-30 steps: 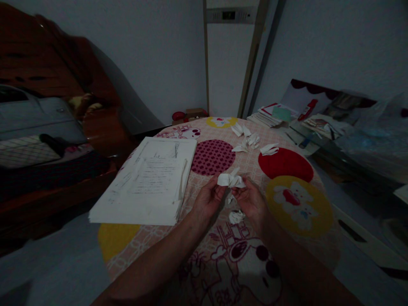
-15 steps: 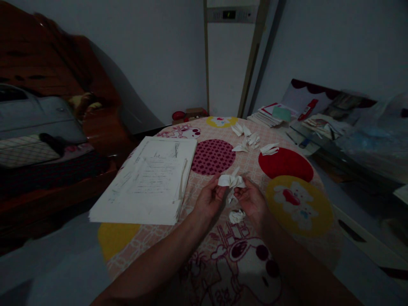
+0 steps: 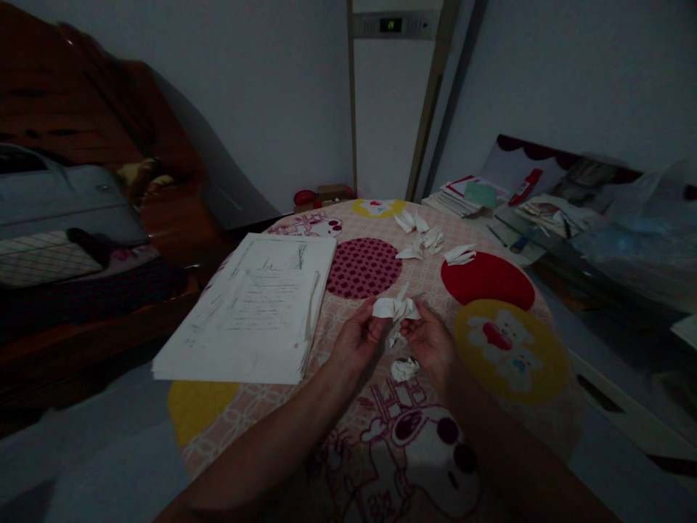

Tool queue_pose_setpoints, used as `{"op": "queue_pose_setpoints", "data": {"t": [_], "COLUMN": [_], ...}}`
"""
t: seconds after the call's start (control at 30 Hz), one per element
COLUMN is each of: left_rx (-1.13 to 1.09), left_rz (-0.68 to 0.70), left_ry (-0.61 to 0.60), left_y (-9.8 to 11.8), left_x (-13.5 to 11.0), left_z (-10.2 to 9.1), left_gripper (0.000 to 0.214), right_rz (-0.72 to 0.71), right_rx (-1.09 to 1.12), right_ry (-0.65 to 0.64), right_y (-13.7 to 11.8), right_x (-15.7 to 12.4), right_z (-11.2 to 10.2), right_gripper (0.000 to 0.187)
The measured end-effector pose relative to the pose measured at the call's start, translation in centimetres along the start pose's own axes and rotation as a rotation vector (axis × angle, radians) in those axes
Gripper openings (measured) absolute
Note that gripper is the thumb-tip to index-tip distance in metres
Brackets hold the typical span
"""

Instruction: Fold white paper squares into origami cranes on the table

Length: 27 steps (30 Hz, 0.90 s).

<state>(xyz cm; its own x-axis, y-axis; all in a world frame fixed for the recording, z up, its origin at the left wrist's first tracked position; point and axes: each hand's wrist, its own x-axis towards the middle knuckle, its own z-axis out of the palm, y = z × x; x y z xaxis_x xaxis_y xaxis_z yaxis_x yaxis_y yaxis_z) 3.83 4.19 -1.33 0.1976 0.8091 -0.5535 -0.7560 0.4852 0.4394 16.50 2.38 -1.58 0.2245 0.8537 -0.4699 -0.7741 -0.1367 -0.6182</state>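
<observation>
Between my two hands is a white folded paper piece (image 3: 396, 309), with wing-like sides and a thin point sticking up. My left hand (image 3: 360, 334) pinches its left side, and my right hand (image 3: 430, 338) grips its right side. A crumpled paper ball (image 3: 405, 369) lies on the patterned tablecloth (image 3: 337, 349) just below my hands. Part of another small paper scrap (image 3: 396, 338) shows between them. Farther back, several folded papers (image 3: 422, 238) form a loose cluster, and a single folded paper (image 3: 460, 254) lies by the red circle.
A thick stack of printed sheets (image 3: 255, 312) covers the table's left side. To the right stands a glass-topped surface with papers (image 3: 460, 196), a red tube-like object (image 3: 526, 187) and a plastic bag (image 3: 642, 218). A wooden seat (image 3: 179, 218) holds a grey bag (image 3: 70, 192) at left.
Almost nothing differs. Both hands keep the folded paper in the same place, with at most a slight shift of the fingers.
</observation>
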Motion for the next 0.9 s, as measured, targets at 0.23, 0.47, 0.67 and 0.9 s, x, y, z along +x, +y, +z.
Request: {"op": "queue_pose_setpoints", "data": {"t": [0.23, 0.47, 0.67, 0.9], "left_rx": [-0.043, 0.021, 0.091, 0.089], "left_rz": [0.052, 0.102, 0.214, 0.263], "left_ry": [0.073, -0.009, -0.016, 0.021], "left_y": [0.0, 0.6, 0.3, 0.7], "left_x": [0.0, 0.6, 0.8, 0.5], "left_z": [0.2, 0.2, -0.7, -0.6], "left_gripper": [0.025, 0.013, 0.014, 0.025], "right_rz": [-0.051, -0.315, -0.336, -0.463], "right_rx": [-0.095, -0.404, -0.509, -0.549], "right_ry": [-0.034, 0.079, 0.104, 0.157], "right_y": [-0.4, -2.8, -4.5, -5.7], "right_x": [-0.1, 1.8, 3.2, 3.3], "right_z": [-0.1, -1.0, -2.0, -2.9], "right_gripper": [0.017, 0.030, 0.029, 0.037]}}
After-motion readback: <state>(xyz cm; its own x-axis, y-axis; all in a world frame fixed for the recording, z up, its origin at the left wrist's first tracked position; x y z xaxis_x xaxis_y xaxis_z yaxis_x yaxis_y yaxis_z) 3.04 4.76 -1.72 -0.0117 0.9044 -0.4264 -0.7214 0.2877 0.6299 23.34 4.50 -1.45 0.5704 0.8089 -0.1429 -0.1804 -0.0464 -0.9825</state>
